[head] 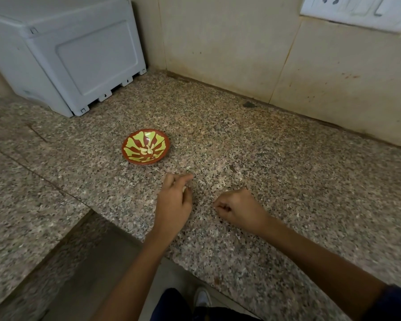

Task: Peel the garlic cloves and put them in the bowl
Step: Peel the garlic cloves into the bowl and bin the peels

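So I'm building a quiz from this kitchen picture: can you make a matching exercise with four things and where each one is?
Things:
1. bowl
2. grey box
3. switch plate
4. peeled garlic

Places:
A. on the wall, top right
B. inside the bowl
C. on the counter, beyond the left hand
D. back left corner of the counter

Pairs: 1-C, 2-D, 3-A, 4-B
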